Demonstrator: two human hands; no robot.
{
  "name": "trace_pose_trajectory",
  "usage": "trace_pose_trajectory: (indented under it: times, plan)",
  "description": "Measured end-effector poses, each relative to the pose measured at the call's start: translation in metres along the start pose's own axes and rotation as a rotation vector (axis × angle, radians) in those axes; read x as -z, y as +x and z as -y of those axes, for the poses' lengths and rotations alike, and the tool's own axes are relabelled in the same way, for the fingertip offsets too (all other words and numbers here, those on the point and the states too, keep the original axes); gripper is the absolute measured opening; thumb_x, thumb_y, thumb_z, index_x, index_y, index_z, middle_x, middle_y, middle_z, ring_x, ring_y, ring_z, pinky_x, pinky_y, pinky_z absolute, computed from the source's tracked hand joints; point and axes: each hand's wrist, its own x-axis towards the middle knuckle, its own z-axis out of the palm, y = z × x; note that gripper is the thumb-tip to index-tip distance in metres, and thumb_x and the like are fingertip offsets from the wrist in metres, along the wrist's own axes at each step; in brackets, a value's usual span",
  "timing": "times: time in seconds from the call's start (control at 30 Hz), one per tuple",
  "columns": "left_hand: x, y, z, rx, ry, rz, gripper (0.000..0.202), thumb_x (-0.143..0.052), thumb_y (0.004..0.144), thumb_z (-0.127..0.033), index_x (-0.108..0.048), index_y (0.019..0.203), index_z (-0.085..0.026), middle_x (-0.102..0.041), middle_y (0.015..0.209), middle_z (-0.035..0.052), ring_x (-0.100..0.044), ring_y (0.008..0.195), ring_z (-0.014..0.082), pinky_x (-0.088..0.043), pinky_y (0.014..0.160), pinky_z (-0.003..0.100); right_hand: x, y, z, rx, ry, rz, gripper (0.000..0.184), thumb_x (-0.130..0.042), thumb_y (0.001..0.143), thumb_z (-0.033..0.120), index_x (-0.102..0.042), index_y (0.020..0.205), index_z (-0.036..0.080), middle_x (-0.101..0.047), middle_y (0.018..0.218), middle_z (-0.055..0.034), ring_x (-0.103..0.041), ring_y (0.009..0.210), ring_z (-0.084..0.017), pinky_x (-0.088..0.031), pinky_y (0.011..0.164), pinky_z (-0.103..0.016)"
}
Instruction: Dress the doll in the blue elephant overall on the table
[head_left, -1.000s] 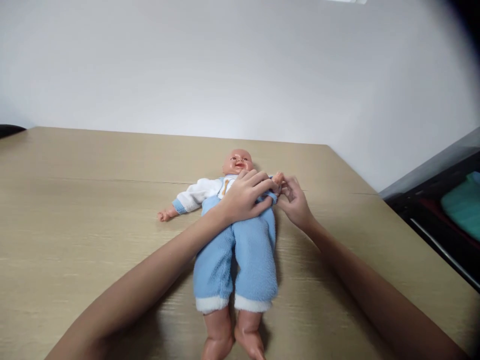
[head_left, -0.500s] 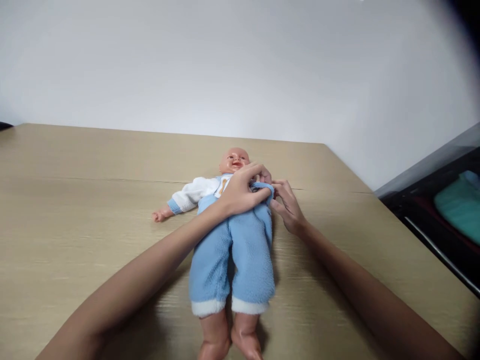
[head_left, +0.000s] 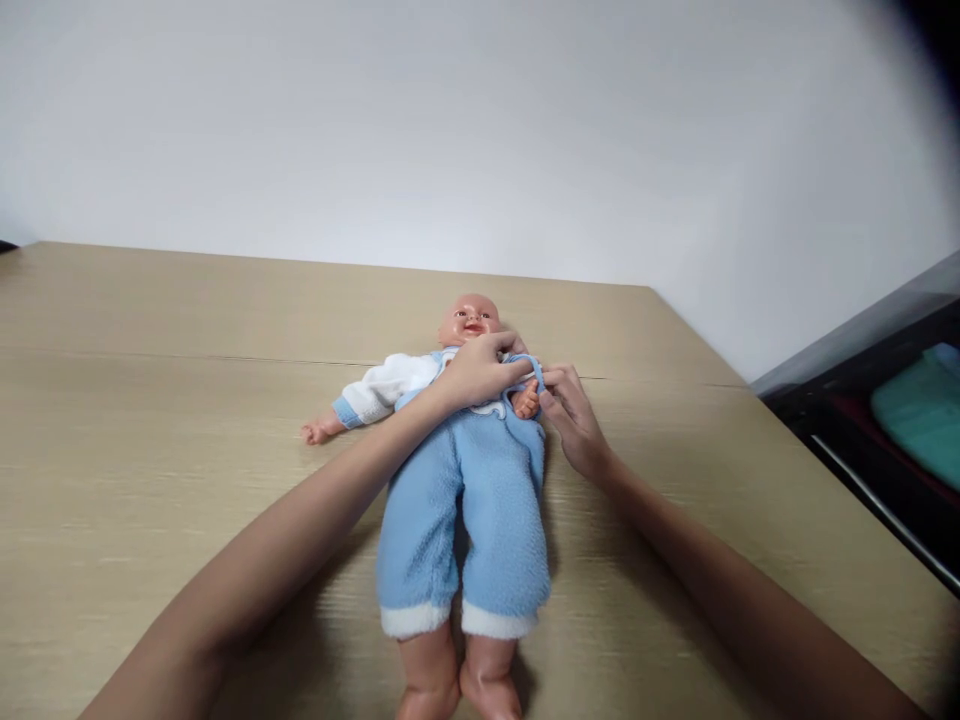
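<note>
A bald baby doll (head_left: 471,312) lies on its back, feet toward me, in a blue and white fleece outfit (head_left: 502,520). My left hand (head_left: 484,370) rests across the doll's chest, its fingers closed on the blue edge of the outfit near the armhole. On the right side, my right hand (head_left: 577,420) pinches the same blue edge. The doll's small fist (head_left: 527,400) pokes out between my hands, below that edge. The other doll arm, in a white sleeve (head_left: 390,385) with a blue cuff, stretches out to the left. My left hand hides part of the chest.
The doll lies on a light wooden table (head_left: 187,480) with a seam running across it. Behind stands a pale wall (head_left: 450,130). Past the table's right edge is a dark object with a teal cloth (head_left: 919,425) on it.
My left hand has shifted slightly up and left, lifting the blue edge. The doll's fist now shows below it. My right hand has stayed nearly in place.
</note>
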Motion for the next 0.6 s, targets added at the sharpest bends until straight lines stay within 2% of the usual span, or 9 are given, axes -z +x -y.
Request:
trace_pose_trajectory:
  times: [0.07, 0.13, 0.2, 0.27, 0.37, 0.47, 0.6]
  plan:
    - [-0.001, -0.002, 0.0, -0.009, 0.076, 0.016, 0.018, -0.063, 0.089, -0.028, -0.058, 0.073, -0.022, -0.055, 0.069, -0.0045, -0.053, 0.071, 0.0171, -0.035, 0.07, 0.033, -0.005, 0.001, 0.005, -0.125, 0.127, -0.033, 0.027, -0.059, 0.108, 0.046, -0.068, 0.092, 0.027, -0.06, 0.1, -0.0046, -0.057, 0.104, -0.025, -0.046, 0.101, -0.042]
    - [-0.001, -0.003, 0.0, -0.012, 0.141, 0.023, 0.026, -0.063, 0.092, -0.03, -0.053, 0.069, -0.022, -0.052, 0.066, -0.0048, -0.051, 0.069, 0.0167, -0.032, 0.068, 0.033, -0.009, 0.004, 0.008, -0.271, 0.348, -0.066, 0.024, -0.064, 0.105, 0.045, -0.067, 0.089, 0.027, -0.061, 0.096, -0.0027, -0.059, 0.1, -0.023, -0.048, 0.101, -0.04]
    - [-0.001, -0.004, 0.001, 0.0, 0.18, 0.023, 0.031, -0.065, 0.093, -0.033, -0.05, 0.068, -0.022, -0.05, 0.064, -0.0053, -0.051, 0.068, 0.0164, -0.031, 0.067, 0.033, -0.011, 0.008, 0.01, -0.399, 0.571, -0.114, 0.022, -0.069, 0.1, 0.048, -0.066, 0.091, 0.027, -0.063, 0.095, -0.0015, -0.061, 0.096, -0.022, -0.051, 0.096, -0.037]
    - [0.0, -0.003, 0.001, 0.011, 0.195, 0.031, 0.034, -0.068, 0.094, -0.039, -0.051, 0.069, -0.022, -0.05, 0.064, -0.0052, -0.052, 0.068, 0.0165, -0.031, 0.067, 0.033, -0.011, 0.011, 0.009, -0.472, 0.677, -0.159, 0.028, -0.074, 0.094, 0.051, -0.062, 0.086, 0.027, -0.06, 0.09, 0.0, -0.06, 0.089, -0.02, -0.052, 0.09, -0.034]
    - [0.0, -0.003, 0.002, 0.016, 0.211, 0.04, 0.037, -0.069, 0.095, -0.046, -0.055, 0.071, -0.022, -0.054, 0.066, -0.0044, -0.054, 0.069, 0.0169, -0.032, 0.067, 0.033, -0.012, 0.012, 0.004, -0.519, 0.611, -0.205, 0.037, -0.08, 0.087, 0.053, -0.057, 0.078, 0.026, -0.053, 0.079, 0.0032, -0.055, 0.078, -0.017, -0.051, 0.08, -0.031]
    - [-0.001, -0.003, 0.003, 0.025, 0.233, 0.033, 0.037, -0.068, 0.097, -0.048, -0.056, 0.074, -0.022, -0.057, 0.069, -0.0033, -0.055, 0.07, 0.0174, -0.034, 0.067, 0.033, -0.013, 0.007, -0.004, -0.545, 0.447, -0.274, 0.034, -0.08, 0.084, 0.054, -0.06, 0.082, 0.026, -0.058, 0.079, 0.0036, -0.056, 0.076, -0.016, -0.05, 0.076, -0.03]
    - [-0.002, -0.003, 0.007, 0.009, 0.253, 0.024, 0.03, -0.067, 0.099, -0.045, -0.06, 0.081, -0.022, -0.062, 0.076, -0.0016, -0.059, 0.076, 0.0188, -0.036, 0.071, 0.032, -0.015, 0.001, -0.017, -0.613, 0.438, -0.28, 0.04, -0.077, 0.081, 0.061, -0.055, 0.084, 0.028, -0.057, 0.072, 0.0051, -0.056, 0.068, -0.017, -0.05, 0.068, -0.031]
